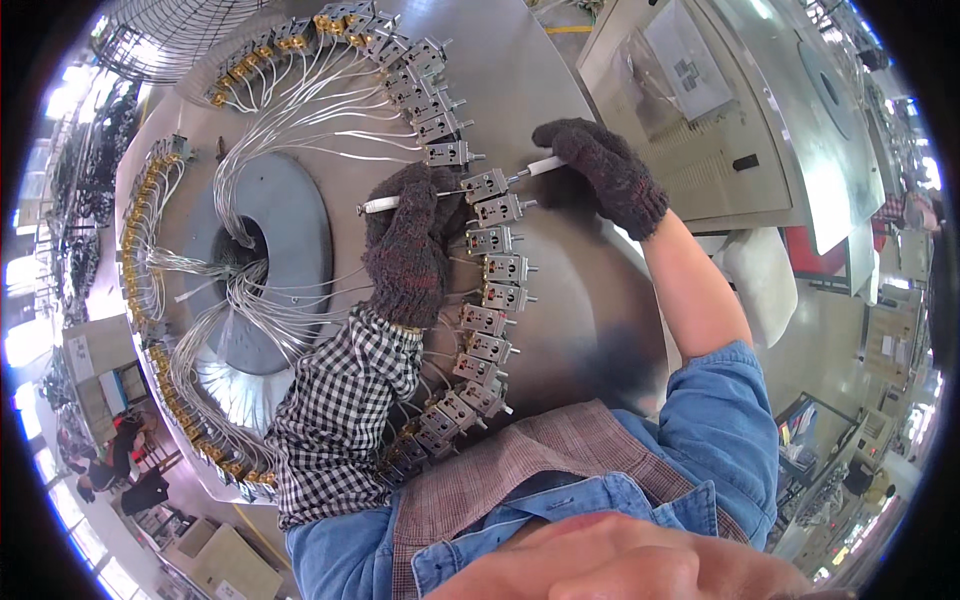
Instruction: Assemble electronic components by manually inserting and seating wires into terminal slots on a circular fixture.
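- Dark grey knitted gloves are being worn on both hands.
- White-handled hand tool (381, 205) is being grasped in the curled fingers of the left hand (408, 238); its thin metal shank is being directed rightward at a boxy metal control unit (486, 185).
- Second white-handled tool (546, 166) is being gripped by the right hand (606, 172) and is being held end-on to the stub shaft of that same unit.
- Whether the unit is also being touched by the left fingertips cannot be told.
- The unit is being approached from both sides; it is being flanked by like units in a curved row (505, 269) on the steel tabletop (505, 75).
- Silvery leads (285, 132) are being gathered through the hole of a grey central disc (305, 215).
- Brass-coloured fittings (140, 250) are being carried along the table's left rim.
- Left forearm is being covered by a black-and-white checked sleeve (345, 400); the denim sleeve (722, 425) is being worn short of the right forearm, which is being left bare.
- Beige cabinet (730, 170) is being noted beyond the right hand.
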Tool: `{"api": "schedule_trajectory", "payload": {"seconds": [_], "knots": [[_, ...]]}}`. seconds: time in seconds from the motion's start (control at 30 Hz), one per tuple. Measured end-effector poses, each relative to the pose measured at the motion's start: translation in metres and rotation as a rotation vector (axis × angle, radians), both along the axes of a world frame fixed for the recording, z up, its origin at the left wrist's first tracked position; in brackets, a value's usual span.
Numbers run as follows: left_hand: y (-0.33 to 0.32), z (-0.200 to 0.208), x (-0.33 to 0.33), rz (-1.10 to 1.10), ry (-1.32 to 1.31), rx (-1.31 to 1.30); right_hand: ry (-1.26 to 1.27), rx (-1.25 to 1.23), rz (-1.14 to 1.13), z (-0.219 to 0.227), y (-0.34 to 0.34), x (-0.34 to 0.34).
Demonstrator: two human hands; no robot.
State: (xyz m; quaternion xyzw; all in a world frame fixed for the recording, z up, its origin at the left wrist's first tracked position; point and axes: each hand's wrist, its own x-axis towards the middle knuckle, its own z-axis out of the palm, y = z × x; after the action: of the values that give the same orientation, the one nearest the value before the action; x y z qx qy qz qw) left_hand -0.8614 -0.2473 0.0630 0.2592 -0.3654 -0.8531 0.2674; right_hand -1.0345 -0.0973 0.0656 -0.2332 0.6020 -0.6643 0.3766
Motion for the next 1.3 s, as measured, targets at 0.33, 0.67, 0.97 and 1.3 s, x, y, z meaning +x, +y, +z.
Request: {"api": "schedule_trajectory", "payload": {"seconds": [0.33,0.67,0.97,1.3], "knots": [[-0.002,0.002,0.000,-0.028,-0.030,-0.020,-0.156,-0.017,0.043,-0.002,0.000,-0.002],[-0.003,-0.003,-0.001,-0.045,-0.032,-0.022,-0.049,0.147,-0.021,-0.002,-0.002,-0.006],[-0.003,-0.008,-0.003,-0.013,-0.016,-0.057,-0.130,-0.036,0.077,-0.002,0.001,-0.006],[-0.001,-0.008,-0.003,-0.008,-0.049,-0.120,0.316,0.229,0.014,-0.012,-0.010,-0.012]]}}
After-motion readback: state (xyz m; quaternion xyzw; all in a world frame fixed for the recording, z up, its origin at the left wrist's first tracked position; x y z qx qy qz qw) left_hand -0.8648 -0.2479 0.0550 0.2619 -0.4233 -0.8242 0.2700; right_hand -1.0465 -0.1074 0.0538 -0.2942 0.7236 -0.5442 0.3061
